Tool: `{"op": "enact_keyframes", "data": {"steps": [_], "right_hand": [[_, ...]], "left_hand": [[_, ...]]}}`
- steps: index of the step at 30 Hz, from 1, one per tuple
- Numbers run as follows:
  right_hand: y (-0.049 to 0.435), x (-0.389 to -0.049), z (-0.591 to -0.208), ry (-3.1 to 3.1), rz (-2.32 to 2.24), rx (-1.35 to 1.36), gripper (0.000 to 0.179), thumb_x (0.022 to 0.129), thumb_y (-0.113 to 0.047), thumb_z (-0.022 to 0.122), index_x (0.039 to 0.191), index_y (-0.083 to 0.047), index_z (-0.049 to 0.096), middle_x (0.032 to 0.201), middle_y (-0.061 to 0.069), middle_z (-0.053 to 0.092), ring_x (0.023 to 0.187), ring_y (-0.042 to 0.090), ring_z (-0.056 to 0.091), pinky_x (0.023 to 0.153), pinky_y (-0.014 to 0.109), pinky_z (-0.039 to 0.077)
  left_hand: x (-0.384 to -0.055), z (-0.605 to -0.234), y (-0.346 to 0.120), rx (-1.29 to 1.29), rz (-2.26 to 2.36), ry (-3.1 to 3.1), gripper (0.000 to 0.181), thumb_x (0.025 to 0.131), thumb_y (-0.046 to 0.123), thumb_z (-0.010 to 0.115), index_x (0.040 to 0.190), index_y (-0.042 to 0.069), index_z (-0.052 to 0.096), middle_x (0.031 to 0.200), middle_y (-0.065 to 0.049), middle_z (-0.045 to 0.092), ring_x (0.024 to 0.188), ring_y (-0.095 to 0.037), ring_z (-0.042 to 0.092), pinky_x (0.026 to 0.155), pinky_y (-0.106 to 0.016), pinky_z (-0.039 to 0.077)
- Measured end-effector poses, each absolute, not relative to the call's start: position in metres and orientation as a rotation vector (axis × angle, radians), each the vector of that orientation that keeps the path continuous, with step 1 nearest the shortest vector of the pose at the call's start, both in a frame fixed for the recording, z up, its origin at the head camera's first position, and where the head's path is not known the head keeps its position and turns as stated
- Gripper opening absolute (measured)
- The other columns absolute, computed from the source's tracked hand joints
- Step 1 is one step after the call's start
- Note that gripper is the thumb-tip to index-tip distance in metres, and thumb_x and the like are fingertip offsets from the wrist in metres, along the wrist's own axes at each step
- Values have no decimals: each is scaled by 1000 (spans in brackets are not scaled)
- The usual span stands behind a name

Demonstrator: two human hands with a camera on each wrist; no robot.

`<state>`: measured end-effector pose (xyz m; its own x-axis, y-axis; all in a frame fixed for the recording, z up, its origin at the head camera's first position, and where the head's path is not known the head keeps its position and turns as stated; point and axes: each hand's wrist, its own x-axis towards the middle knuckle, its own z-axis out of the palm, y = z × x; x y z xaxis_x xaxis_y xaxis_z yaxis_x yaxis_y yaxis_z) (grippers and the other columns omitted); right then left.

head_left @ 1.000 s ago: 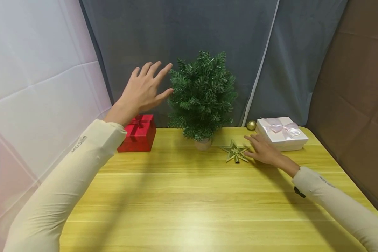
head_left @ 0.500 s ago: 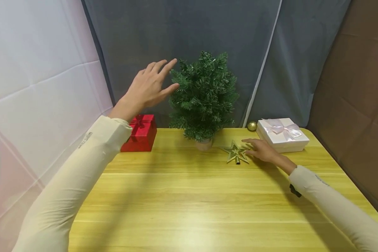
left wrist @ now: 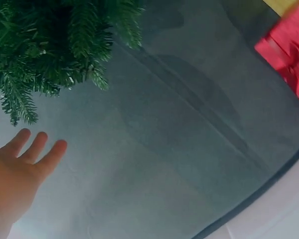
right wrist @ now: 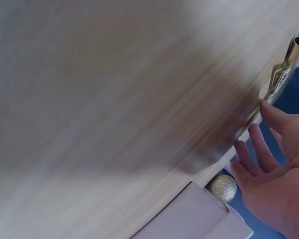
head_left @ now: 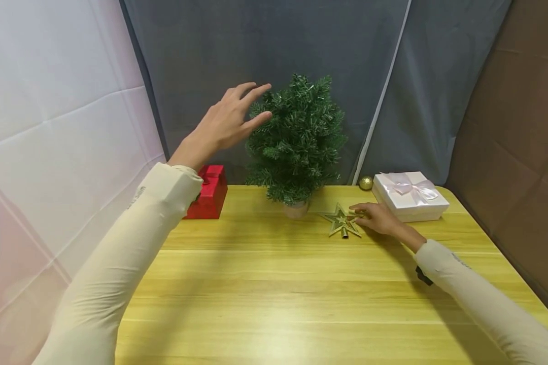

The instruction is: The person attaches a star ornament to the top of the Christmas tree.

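A small green artificial Christmas tree (head_left: 297, 137) stands in a pale round base (head_left: 295, 209) at the table's back. My left hand (head_left: 228, 119) is raised at its upper left, thumb and fingers spread, holding nothing. In the left wrist view, the left hand's fingers (left wrist: 50, 159) lie just below the branches (left wrist: 25, 97). A gold star tree topper (head_left: 340, 222) lies on the table, right of the tree, its socket toward me. My right hand (head_left: 379, 218) reaches to its right point, thumb and fingers apart on either side. In the right wrist view, the thumb (right wrist: 276, 117) is right at the star's edge.
A red gift box (head_left: 212, 195) with a bow sits left of the tree, partly behind the left forearm. At the back right are a gold bauble (head_left: 366, 183) and a white gift box (head_left: 411, 200) with a ribbon. A grey curtain (head_left: 210, 45) hangs behind the table.
My left hand has moved right and slightly up, so its fingertips now overlap the tree's edge. The right hand has closed in a little at the star's right point. The star stays in place.
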<state>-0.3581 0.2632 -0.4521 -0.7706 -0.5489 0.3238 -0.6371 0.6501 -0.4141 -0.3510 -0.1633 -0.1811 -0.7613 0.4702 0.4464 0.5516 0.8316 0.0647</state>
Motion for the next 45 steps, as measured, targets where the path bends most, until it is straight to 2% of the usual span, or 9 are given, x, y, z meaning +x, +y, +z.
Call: {"op": "enact_keyframes", "data": {"steps": [7, 14, 19, 24, 26, 29, 33, 38, 45], "right_hand": [[262, -360, -453, -2720, 692, 977, 39, 90, 2, 78, 128, 3, 70, 109, 22, 76, 100, 39, 73, 89, 57, 56], [260, -362, -452, -2760, 665, 959, 38, 91, 2, 76, 128, 2, 71, 108, 20, 77, 101, 39, 72, 90, 57, 55], [259, -364, -450, -2769, 648, 979, 38, 91, 3, 76, 128, 3, 70, 107, 21, 76, 101, 39, 72, 90, 57, 55], [259, -364, -448, -2768, 652, 1009, 38, 91, 4, 75, 128, 4, 69, 106, 22, 75, 100, 39, 72, 89, 57, 55], [259, -364, -449, -2770, 664, 1018, 38, 91, 5, 75, 129, 5, 68, 105, 22, 75, 100, 39, 72, 89, 57, 55], [258, -365, -449, -2784, 675, 1018, 39, 91, 4, 75, 129, 5, 68, 104, 20, 75, 99, 38, 72, 90, 57, 55], [258, -365, -449, -2798, 717, 1007, 38, 90, 4, 77, 128, 5, 68, 103, 19, 75, 98, 38, 72, 90, 57, 55], [258, -364, -447, -2775, 805, 1034, 37, 89, 4, 78, 124, 9, 68, 101, 21, 74, 96, 38, 71, 88, 54, 57], [257, -361, -438, -2785, 921, 1064, 41, 86, 5, 80, 124, 14, 67, 98, 22, 72, 90, 38, 71, 82, 49, 60]], "left_hand": [[-358, -181, -158, -864, -533, -2561, 64, 105, 55, 53, 164, 38, 32, 170, -4, 25, 155, -30, 26, 120, -60, 28], [-362, -182, -154, -918, -748, -2531, 58, 103, 44, 65, 157, 31, 49, 171, -4, 22, 156, -26, 25, 121, -55, 30], [-363, -181, -154, -880, -812, -2579, 53, 100, 45, 69, 151, 33, 57, 172, -2, 22, 158, -20, 17, 122, -55, 27], [-365, -183, -154, -901, -814, -2575, 53, 100, 42, 71, 150, 33, 58, 168, -4, 33, 158, -20, 19, 124, -56, 20], [-366, -185, -154, -916, -809, -2558, 52, 99, 40, 72, 150, 32, 59, 164, -4, 40, 156, -23, 23, 124, -56, 21], [-367, -188, -153, -927, -794, -2542, 52, 99, 40, 72, 149, 31, 59, 160, -1, 46, 152, -26, 31, 120, -55, 30], [-368, -190, -153, -939, -783, -2531, 52, 100, 40, 72, 149, 30, 60, 158, 0, 49, 148, -28, 36, 109, -53, 41], [-368, -190, -152, -948, -799, -2521, 51, 100, 39, 71, 149, 30, 60, 158, -3, 49, 148, -28, 36, 107, -53, 43], [-367, -190, -153, -924, -797, -2546, 52, 100, 40, 71, 150, 31, 58, 159, 0, 48, 147, -29, 36, 106, -53, 44]]}}
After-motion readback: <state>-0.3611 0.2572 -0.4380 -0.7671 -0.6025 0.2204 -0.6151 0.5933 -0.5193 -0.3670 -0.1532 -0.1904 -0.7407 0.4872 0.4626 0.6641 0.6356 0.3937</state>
